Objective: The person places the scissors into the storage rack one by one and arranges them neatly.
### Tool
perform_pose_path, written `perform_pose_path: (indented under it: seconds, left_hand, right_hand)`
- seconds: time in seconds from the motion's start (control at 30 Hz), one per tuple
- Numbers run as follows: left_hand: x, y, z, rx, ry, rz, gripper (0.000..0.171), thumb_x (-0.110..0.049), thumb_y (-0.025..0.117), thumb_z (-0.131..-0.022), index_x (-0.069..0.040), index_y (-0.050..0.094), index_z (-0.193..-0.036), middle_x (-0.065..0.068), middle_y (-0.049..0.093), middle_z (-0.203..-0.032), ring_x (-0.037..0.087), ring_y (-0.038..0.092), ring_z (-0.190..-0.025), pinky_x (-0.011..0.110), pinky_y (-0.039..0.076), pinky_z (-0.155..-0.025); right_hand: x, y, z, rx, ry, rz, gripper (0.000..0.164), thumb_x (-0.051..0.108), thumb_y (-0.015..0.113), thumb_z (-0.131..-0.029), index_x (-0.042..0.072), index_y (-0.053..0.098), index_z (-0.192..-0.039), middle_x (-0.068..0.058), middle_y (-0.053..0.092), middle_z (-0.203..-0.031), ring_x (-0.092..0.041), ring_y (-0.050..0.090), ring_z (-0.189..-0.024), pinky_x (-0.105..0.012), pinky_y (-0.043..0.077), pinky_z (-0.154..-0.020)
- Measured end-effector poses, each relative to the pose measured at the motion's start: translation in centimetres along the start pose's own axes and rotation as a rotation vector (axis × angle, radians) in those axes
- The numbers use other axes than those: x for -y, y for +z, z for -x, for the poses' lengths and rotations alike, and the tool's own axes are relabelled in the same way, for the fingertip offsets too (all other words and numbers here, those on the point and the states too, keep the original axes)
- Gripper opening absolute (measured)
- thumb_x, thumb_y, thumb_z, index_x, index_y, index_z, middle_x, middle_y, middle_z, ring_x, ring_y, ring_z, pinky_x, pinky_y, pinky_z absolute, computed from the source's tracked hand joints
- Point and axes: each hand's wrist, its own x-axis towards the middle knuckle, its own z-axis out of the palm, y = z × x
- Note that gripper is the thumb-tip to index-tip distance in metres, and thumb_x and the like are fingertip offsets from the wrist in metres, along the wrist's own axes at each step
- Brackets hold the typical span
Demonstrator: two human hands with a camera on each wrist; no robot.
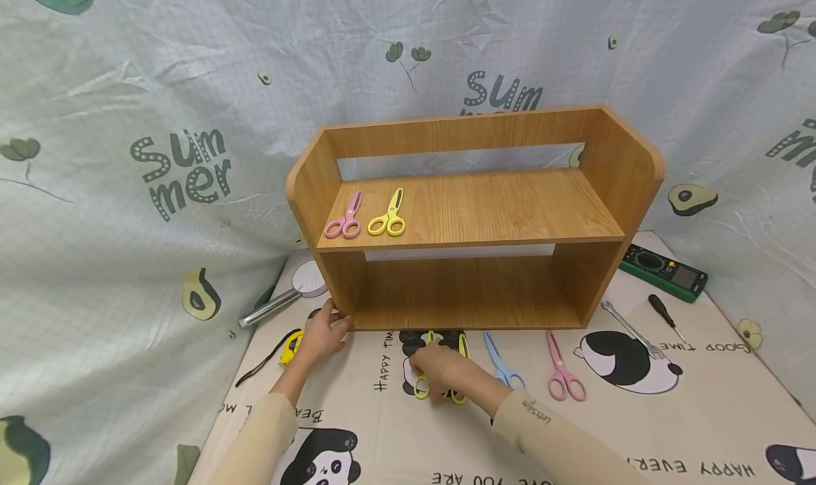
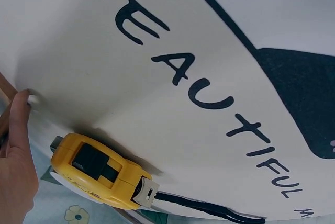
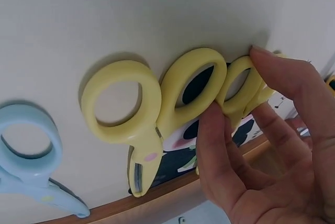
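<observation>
A two-tier wooden shelf [image 1: 472, 287] stands on the table. My left hand [image 1: 324, 335] holds its lower left front corner, thumb at the front edge; the left wrist view shows only part of this hand [image 2: 15, 166]. My right hand [image 1: 443, 368] pinches a handle ring of yellow scissors [image 3: 235, 85] between thumb and fingers, low at the table; their blades are mostly hidden in the right wrist view. Beside them lies a second pair of yellow scissors [image 3: 123, 103], then light blue scissors [image 1: 500, 361] and pink scissors [image 1: 559, 372].
Pink scissors [image 1: 347, 219] and yellow scissors [image 1: 389, 216] lie on the upper tier, at the left. A yellow tape measure [image 2: 99, 169] and a magnifying glass [image 1: 309, 280] lie left of the shelf. To the right are a green multimeter [image 1: 663, 269], a screwdriver [image 1: 663, 311] and a wrench [image 1: 631, 329].
</observation>
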Motion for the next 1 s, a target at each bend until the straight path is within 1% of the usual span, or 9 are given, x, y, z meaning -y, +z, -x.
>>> perform_pose_path:
  seconds: [0.13, 0.27, 0.43, 0.57, 0.7, 0.83, 0.9, 1.0]
  left_hand:
    - [0.2, 0.1, 0.0, -0.006, -0.007, -0.005, 0.046, -0.012, 0.059, -0.101, 0.003, 0.045, -0.142, 0.034, 0.062, -0.137, 0.044, 0.068, -0.119, 0.034, 0.066, -0.063]
    - [0.2, 0.1, 0.0, -0.004, -0.011, -0.01, 0.048, -0.012, 0.058, -0.101, 0.003, 0.044, -0.145, 0.034, 0.061, -0.138, 0.044, 0.067, -0.122, 0.034, 0.066, -0.062]
    - [-0.1, 0.0, 0.0, 0.005, -0.011, -0.016, 0.05, -0.012, 0.057, -0.102, 0.003, 0.042, -0.147, 0.034, 0.06, -0.14, 0.045, 0.065, -0.125, 0.035, 0.066, -0.063]
    - [-0.1, -0.1, 0.0, -0.002, -0.003, -0.007, 0.046, -0.011, 0.058, -0.101, 0.003, 0.045, -0.143, 0.034, 0.062, -0.137, 0.044, 0.067, -0.121, 0.035, 0.066, -0.062]
    - [-0.2, -0.1, 0.0, -0.009, 0.013, 0.004, 0.042, -0.01, 0.06, -0.101, 0.003, 0.047, -0.139, 0.035, 0.063, -0.134, 0.044, 0.07, -0.117, 0.035, 0.066, -0.061]
    - [-0.1, -0.1, 0.0, -0.008, 0.011, 0.011, 0.041, -0.01, 0.061, -0.101, 0.002, 0.048, -0.137, 0.035, 0.064, -0.133, 0.043, 0.071, -0.114, 0.035, 0.066, -0.06]
    - [-0.1, -0.1, 0.0, -0.002, -0.005, 0.017, 0.045, -0.011, 0.061, -0.101, 0.002, 0.046, -0.141, 0.034, 0.064, -0.134, 0.042, 0.072, -0.113, 0.035, 0.066, -0.061]
    - [-0.3, -0.3, 0.0, 0.014, -0.028, 0.032, 0.056, -0.012, 0.061, -0.101, -0.001, 0.038, -0.151, 0.035, 0.062, -0.136, 0.041, 0.072, -0.111, 0.037, 0.066, -0.063]
  right_hand:
    - [0.0, 0.1, 0.1, 0.006, -0.006, -0.003, 0.045, -0.001, 0.094, -0.067, 0.015, 0.071, -0.102, 0.005, 0.06, -0.087, -0.015, 0.052, -0.083, -0.027, 0.049, -0.07]
    - [0.0, 0.0, 0.3, 0.004, -0.017, -0.007, 0.046, 0.0, 0.094, -0.067, 0.014, 0.072, -0.104, 0.004, 0.062, -0.088, -0.014, 0.052, -0.082, -0.027, 0.049, -0.071]
    - [-0.1, -0.1, 0.4, -0.007, -0.03, 0.0, 0.045, 0.002, 0.096, -0.067, 0.014, 0.071, -0.103, 0.005, 0.062, -0.087, -0.013, 0.052, -0.081, -0.026, 0.049, -0.07]
    - [0.1, -0.4, 0.7, -0.027, -0.051, -0.001, 0.045, 0.003, 0.096, -0.066, 0.016, 0.071, -0.101, 0.006, 0.062, -0.087, -0.012, 0.052, -0.081, -0.025, 0.049, -0.071]
    - [0.4, -1.4, 1.3, -0.036, -0.08, -0.003, 0.043, -0.002, 0.092, -0.067, 0.017, 0.069, -0.098, 0.006, 0.06, -0.086, -0.013, 0.051, -0.082, -0.025, 0.048, -0.068]
    - [0.8, -2.7, 2.2, -0.028, -0.11, -0.012, 0.045, -0.002, 0.09, -0.068, 0.018, 0.069, -0.103, 0.005, 0.06, -0.088, -0.013, 0.051, -0.083, -0.024, 0.047, -0.063]
    - [0.9, -3.4, 2.7, -0.033, -0.129, -0.015, 0.046, 0.001, 0.091, -0.069, 0.019, 0.069, -0.105, 0.005, 0.06, -0.087, -0.013, 0.051, -0.081, -0.023, 0.047, -0.06]
    - [1.1, -4.6, 3.5, -0.047, -0.161, -0.027, 0.046, 0.003, 0.091, -0.07, 0.019, 0.069, -0.107, 0.004, 0.06, -0.088, -0.012, 0.053, -0.078, -0.022, 0.048, -0.058]
